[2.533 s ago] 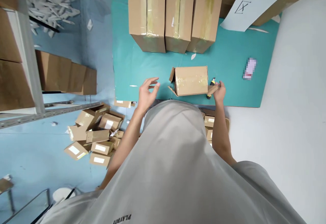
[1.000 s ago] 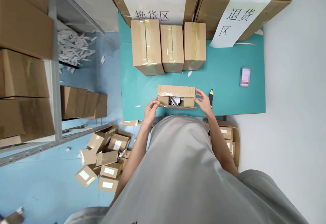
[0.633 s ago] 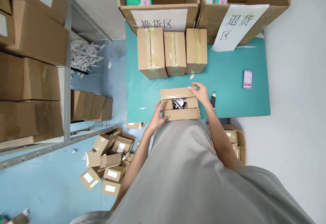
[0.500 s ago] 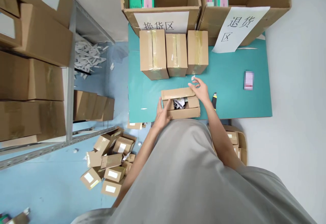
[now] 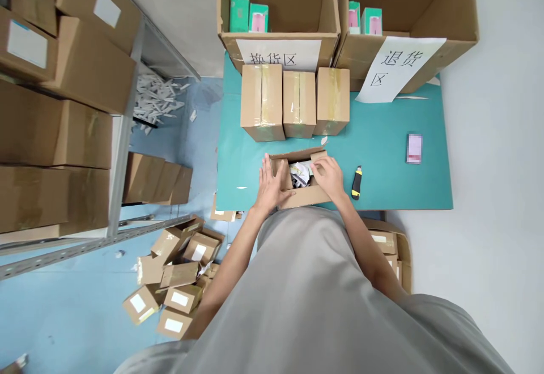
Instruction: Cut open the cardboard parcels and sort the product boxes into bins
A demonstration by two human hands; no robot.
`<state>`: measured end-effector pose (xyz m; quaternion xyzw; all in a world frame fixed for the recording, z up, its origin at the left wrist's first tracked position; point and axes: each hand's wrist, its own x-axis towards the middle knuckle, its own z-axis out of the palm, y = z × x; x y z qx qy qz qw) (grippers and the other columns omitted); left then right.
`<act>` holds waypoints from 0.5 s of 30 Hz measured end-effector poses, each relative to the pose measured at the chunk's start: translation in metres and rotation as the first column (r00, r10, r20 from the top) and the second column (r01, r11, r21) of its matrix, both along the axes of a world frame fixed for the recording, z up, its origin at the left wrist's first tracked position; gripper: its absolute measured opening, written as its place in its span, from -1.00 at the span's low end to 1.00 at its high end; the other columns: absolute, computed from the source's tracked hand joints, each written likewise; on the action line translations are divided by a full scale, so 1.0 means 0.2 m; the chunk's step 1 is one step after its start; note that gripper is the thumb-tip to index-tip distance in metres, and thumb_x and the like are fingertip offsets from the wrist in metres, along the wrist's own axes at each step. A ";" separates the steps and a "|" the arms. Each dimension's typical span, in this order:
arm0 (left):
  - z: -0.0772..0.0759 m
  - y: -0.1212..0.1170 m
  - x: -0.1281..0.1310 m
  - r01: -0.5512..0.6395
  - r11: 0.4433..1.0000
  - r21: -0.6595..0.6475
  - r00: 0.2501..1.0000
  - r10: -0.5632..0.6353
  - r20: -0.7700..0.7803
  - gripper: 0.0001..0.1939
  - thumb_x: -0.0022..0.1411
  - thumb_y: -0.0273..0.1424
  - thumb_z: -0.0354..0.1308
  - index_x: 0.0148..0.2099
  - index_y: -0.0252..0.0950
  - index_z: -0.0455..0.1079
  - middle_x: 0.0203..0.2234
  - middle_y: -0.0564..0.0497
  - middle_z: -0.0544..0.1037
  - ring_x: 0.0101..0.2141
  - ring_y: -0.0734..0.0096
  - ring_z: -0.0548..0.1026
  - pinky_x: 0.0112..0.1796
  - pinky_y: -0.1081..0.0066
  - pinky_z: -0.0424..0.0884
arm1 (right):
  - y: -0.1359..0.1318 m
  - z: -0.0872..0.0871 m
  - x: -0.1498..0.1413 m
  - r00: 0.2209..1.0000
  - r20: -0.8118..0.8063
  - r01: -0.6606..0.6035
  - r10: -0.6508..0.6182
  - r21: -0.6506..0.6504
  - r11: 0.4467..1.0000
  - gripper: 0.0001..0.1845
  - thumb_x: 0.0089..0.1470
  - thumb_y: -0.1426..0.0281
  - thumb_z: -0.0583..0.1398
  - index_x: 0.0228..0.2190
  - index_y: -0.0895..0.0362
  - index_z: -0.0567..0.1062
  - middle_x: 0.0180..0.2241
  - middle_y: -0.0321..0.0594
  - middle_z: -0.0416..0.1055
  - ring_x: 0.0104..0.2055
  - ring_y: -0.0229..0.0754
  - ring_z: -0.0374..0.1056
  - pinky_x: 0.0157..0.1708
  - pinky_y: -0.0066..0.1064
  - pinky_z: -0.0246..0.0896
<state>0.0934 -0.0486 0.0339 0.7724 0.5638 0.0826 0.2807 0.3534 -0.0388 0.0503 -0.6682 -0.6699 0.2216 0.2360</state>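
A person in a gray shirt works with both bare hands over one small open carton at the near edge of a teal table. The left hand is spread wide across the carton's left end; the right hand is narrowed, fingers bent at the right end, though whether they pinch a flap cannot be told. Crumpled paper shows between the flaps, covering whatever lies beneath.

One black-and-yellow utility knife lies just right of the carton. Farther right rests one small pinkish object, blurred out. Three taped cartons stand side by side beyond the work, their contents hidden.

At the far side sit two large open boxes, one left and one right, cut off by the top of the frame. Each holds two green boxes, at least three of them with pink showing. Two handwritten paper signs hang in front, the left sign partly hidden by the taped cartons, the right sign slanting.

Stacked brown boxes fill a shelf at left, above a floor heap of cartons too overlapped to count.
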 end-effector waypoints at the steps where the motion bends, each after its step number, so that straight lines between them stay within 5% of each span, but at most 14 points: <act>1: 0.00 0.05 0.00 0.002 1.000 -0.004 1.000 -0.002 -0.009 0.45 0.13 -0.12 0.67 0.76 -0.21 -0.20 0.65 -0.40 -0.70 0.63 -0.48 -0.55 0.55 -0.44 -0.20 | 0.01 -0.01 0.00 0.998 0.054 -0.029 0.031 -0.032 0.999 -0.68 0.51 0.18 0.22 0.03 0.09 0.69 0.17 0.08 0.59 0.31 0.13 0.42 0.36 -0.04 0.37; 5: -0.02 0.20 0.02 0.031 0.997 -0.069 0.997 -0.035 -0.063 0.57 0.08 0.12 0.63 0.76 -0.35 -0.25 0.66 -0.51 -0.60 0.63 -0.54 -0.55 0.54 -0.43 -0.30 | 0.06 -0.07 0.00 0.971 0.229 -0.025 0.062 -0.162 0.986 -0.26 0.36 0.23 0.36 0.45 0.18 0.44 0.62 0.24 0.04 0.67 0.42 -0.09 0.55 0.28 0.05; 7: -0.05 0.25 0.02 0.066 0.990 -0.126 0.994 -0.076 -0.078 0.60 0.04 0.17 0.63 0.77 -0.35 -0.24 0.67 -0.53 -0.52 0.63 -0.58 -0.52 0.54 -0.44 -0.31 | 0.05 -0.11 0.00 0.972 0.229 -0.007 0.060 -0.228 0.974 -0.14 0.36 0.33 0.31 0.57 0.16 0.26 0.66 0.27 -0.12 0.67 0.43 -0.05 0.51 0.29 0.12; 12: -0.09 0.26 0.06 0.120 0.974 -0.194 0.988 -0.137 -0.075 0.69 -0.13 0.14 0.71 0.76 -0.33 -0.17 0.68 -0.55 -0.40 0.62 -0.70 -0.49 0.53 -0.46 -0.26 | -0.09 -0.17 -0.01 0.986 0.166 0.063 -0.022 -0.246 0.967 -0.13 0.37 0.36 0.20 0.60 0.20 0.17 0.64 0.33 -0.07 0.59 0.34 0.17 0.48 0.17 0.26; 15: -0.09 0.25 0.10 0.114 0.976 -0.186 0.990 -0.128 -0.064 0.57 -0.03 0.04 0.69 0.76 -0.30 -0.13 0.69 -0.52 -0.34 0.63 -0.66 -0.46 0.54 -0.45 -0.27 | -0.18 -0.16 0.02 0.990 0.092 0.121 -0.103 -0.212 0.970 -0.19 0.42 0.25 0.15 0.58 0.19 0.22 0.60 0.27 0.11 0.58 0.26 0.22 0.45 0.09 0.34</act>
